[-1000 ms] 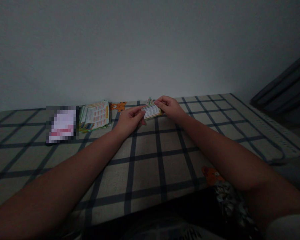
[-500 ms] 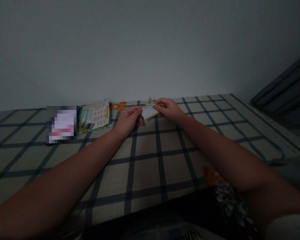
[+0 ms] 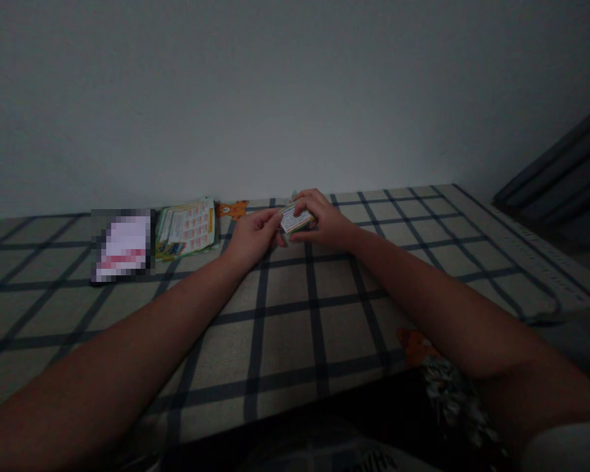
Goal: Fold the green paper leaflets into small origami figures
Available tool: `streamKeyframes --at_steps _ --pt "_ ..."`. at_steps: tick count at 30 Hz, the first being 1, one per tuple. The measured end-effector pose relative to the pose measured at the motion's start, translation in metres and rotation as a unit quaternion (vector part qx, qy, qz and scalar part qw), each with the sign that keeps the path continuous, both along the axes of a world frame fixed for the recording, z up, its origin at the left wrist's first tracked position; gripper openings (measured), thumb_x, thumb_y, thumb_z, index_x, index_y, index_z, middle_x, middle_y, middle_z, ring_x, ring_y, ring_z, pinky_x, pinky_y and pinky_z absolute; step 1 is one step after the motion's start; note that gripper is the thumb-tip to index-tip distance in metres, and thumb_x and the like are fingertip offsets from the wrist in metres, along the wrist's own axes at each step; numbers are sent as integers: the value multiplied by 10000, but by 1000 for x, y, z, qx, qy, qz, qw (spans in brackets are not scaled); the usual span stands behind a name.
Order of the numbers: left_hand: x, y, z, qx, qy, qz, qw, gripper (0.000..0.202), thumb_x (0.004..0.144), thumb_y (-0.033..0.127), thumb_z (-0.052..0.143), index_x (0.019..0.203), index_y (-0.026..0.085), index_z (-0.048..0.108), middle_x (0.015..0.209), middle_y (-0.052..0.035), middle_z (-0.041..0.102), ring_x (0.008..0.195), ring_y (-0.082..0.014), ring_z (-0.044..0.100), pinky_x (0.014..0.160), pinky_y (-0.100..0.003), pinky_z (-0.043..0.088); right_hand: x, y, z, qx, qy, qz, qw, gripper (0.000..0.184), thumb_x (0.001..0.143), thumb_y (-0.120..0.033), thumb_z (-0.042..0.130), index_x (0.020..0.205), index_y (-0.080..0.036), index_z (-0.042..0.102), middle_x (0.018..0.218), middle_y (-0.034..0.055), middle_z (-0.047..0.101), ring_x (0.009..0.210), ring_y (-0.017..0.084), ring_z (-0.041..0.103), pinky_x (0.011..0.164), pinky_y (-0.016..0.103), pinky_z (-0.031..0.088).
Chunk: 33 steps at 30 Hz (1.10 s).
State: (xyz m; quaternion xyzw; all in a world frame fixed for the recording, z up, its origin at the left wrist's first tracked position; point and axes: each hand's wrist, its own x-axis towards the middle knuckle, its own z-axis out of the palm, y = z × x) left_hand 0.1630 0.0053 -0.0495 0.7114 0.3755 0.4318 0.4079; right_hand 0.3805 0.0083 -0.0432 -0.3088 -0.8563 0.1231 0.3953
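Dimly lit, head view. Both hands meet at the far edge of the checked sheet [image 3: 285, 314], close to where it runs up against the wall [image 3: 295, 98].

Step in hand, as I judge it: a two-handed hold on a small card pack [image 3: 295, 218], raised just off the sheet. Too dark to tell whether it is one card or a thin stack.

- Left hand [image 3: 253, 233]: closed, thumb and fingertips pinching the pack's left end.
- Right hand [image 3: 324, 219]: closed, fingers curled over the top and right end, so much of the pack is hidden.
- Pack sits between the two hands, touching both, printed face tilted toward the camera.

Handling judgement: with both hands covering so small a thing, any further move calls for one hand to loosen while the other keeps its pinch; otherwise the pack could slip or fan out. The light makes the edges hard to read.

Around it:
- Printed leaflets [image 3: 187, 228] lie flat to the left of the left hand, near but apart, along the same far edge.
- Blurred patch [image 3: 122, 244] lies further left, just beside the leaflets.
- Bear print [image 3: 232, 209] on the sheet shows between the leaflets and the left hand.
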Motion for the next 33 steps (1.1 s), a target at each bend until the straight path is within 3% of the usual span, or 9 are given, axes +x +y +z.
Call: streamKeyframes --at_steps 3,9,15,19,24,33 --pt "0 0 -1 3 14 -23 1000 448 946 550 603 1114 168 763 566 6 641 492 -116 574 476 -204 381 0 -2 -1 -23 -13 2 1000 426 749 -451 850 979 -210 585 1352 140 478 1342 307 469 1124 499 423" --pt "1 -3 0 -23 0 -35 999 449 915 524 654 1182 177 752 611 -3 671 520 -122 613 481 -204 415 0 -7 4 -64 -22 5 998 305 800 -369 798 944 -214 578 1347 143 481 1311 287 494 1022 448 509" --pt "3 -3 1 -59 -46 -32 997 479 858 519 711 1173 161 744 634 -11 679 514 -125 613 482 -213 439 1 -7 6 -49 -28 12 998 257 866 -392 724 1003 -205 613 1291 137 526 1269 274 513 1028 441 492" --pt "3 -4 1 -84 -65 -27 994 499 853 515 704 1198 155 728 601 -8 668 486 -122 594 472 -210 438 2 -3 6 -12 -26 20 999 190 968 -379 575 950 -201 641 1199 127 599 1227 252 545 1067 433 443" --pt "4 -7 3 -68 -50 -18 996 538 833 509 725 1218 133 713 600 -6 667 481 -120 577 461 -205 414 2 0 8 12 -10 -1 1000 210 962 -368 521 877 -198 612 1085 114 661 1060 230 594 959 389 468" --pt "3 -7 3 -26 -17 23 999 463 855 573 707 1060 164 782 616 -9 668 450 -90 453 439 -211 301 -1 -6 13 -47 22 -61 997 264 949 -406 527 930 -176 656 897 66 694 825 187 598 751 312 441"
